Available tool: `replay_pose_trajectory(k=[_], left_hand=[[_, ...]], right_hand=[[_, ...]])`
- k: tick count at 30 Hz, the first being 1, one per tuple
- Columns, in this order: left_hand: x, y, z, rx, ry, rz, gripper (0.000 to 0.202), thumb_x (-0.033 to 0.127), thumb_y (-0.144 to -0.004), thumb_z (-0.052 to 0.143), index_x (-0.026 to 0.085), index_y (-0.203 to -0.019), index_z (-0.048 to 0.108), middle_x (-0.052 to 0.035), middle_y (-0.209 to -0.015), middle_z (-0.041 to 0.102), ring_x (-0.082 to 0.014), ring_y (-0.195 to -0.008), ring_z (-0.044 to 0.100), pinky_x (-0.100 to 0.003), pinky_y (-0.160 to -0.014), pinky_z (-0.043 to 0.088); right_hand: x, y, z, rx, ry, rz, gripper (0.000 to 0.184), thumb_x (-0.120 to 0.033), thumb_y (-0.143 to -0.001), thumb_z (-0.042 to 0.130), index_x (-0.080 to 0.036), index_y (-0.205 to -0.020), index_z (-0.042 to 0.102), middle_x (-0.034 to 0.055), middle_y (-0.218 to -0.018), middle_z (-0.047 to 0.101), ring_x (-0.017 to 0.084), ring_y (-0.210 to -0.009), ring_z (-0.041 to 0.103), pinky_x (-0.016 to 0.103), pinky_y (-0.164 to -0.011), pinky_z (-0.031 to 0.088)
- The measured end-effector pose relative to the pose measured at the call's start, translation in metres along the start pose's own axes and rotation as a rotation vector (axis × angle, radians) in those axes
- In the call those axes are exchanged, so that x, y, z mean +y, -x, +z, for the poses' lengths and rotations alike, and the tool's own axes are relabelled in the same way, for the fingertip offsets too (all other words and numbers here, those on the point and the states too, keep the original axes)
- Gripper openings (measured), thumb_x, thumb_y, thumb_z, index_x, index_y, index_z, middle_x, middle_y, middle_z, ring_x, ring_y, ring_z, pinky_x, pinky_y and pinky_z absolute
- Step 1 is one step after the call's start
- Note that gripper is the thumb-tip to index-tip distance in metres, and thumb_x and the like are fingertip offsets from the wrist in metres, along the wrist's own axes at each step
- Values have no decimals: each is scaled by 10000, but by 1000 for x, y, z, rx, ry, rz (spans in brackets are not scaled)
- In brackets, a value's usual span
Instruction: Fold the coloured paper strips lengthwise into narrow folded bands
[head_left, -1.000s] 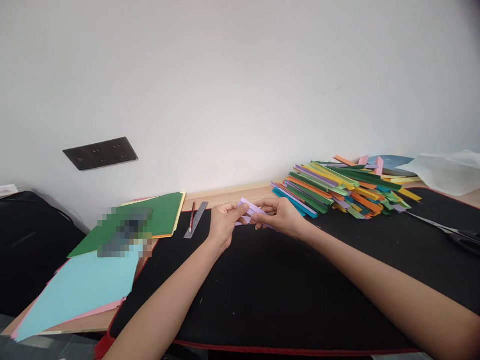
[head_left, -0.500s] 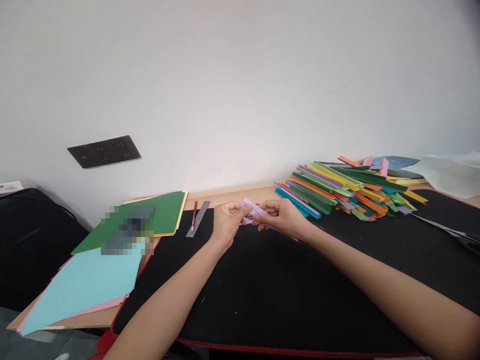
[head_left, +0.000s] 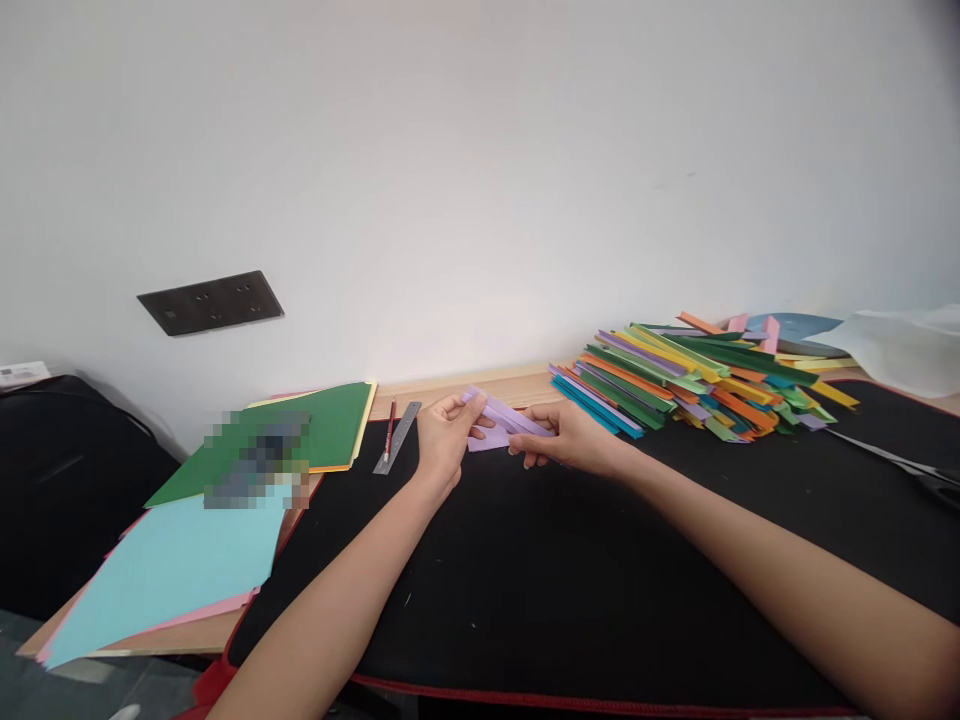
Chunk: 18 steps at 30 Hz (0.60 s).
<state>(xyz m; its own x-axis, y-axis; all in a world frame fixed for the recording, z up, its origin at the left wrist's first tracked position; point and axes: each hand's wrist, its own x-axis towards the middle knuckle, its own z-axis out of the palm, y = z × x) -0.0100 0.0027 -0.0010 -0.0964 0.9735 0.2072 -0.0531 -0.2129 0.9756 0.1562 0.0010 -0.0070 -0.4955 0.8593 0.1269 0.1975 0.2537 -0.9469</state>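
Note:
A folded strip of light purple paper (head_left: 504, 413) stretches between my two hands above the black mat (head_left: 570, 570). My left hand (head_left: 444, 437) pinches its left end between thumb and fingers. Farther right, my right hand (head_left: 559, 434) grips the same strip, thumb along the near side. Below the strip, between the hands, a flat piece of purple paper (head_left: 489, 438) shows; whether it joins the strip I cannot tell. The right end of the strip is hidden behind my right hand.
A heap of folded coloured paper strips (head_left: 675, 380) lies at the back right, near scissors (head_left: 892, 458). To the left are a pencil (head_left: 390, 430), a metal ruler (head_left: 398, 438), green sheets (head_left: 330, 425) and light blue sheets (head_left: 165, 575). A wall stands behind.
My hands have moved slightly apart, the left one going left. More of the purple strip and the flat purple piece beneath it now shows between them.

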Motion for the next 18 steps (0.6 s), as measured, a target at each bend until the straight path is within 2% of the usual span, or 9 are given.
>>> replay_pose_trajectory(k=[5,9,15,18], left_hand=[[0,-4,-3,83,77,67,313,392,-635,660,105,-727,575,-59,-629,652,-143,-554,614,-223,-489,435],[2,-2,-2,74,83,57,315,385,-634,663,107,-729,550,-54,-617,647,-148,-555,620,-220,-485,441],[3,-2,-1,43,65,104,284,356,-669,637,105,-756,538,-40,-592,624,-141,-534,608,-225,-485,449],[3,-2,-1,76,57,108,303,326,-660,645,106,-836,534,-41,-631,624,-142,-543,603,-235,-484,453]], right_hand=[[0,0,-3,69,11,-7,247,-342,-703,622,-128,-821,590,9,-581,616,106,-521,587,207,-502,457],[2,-1,-5,86,7,-23,254,-365,-694,626,-131,-789,592,6,-564,609,103,-511,577,204,-497,452],[4,-1,-2,41,12,5,292,-390,-701,614,-128,-828,589,29,-621,633,112,-547,592,210,-518,461],[3,-1,-1,50,56,1,276,-364,-716,603,-125,-853,589,26,-612,628,105,-532,584,191,-482,445]])
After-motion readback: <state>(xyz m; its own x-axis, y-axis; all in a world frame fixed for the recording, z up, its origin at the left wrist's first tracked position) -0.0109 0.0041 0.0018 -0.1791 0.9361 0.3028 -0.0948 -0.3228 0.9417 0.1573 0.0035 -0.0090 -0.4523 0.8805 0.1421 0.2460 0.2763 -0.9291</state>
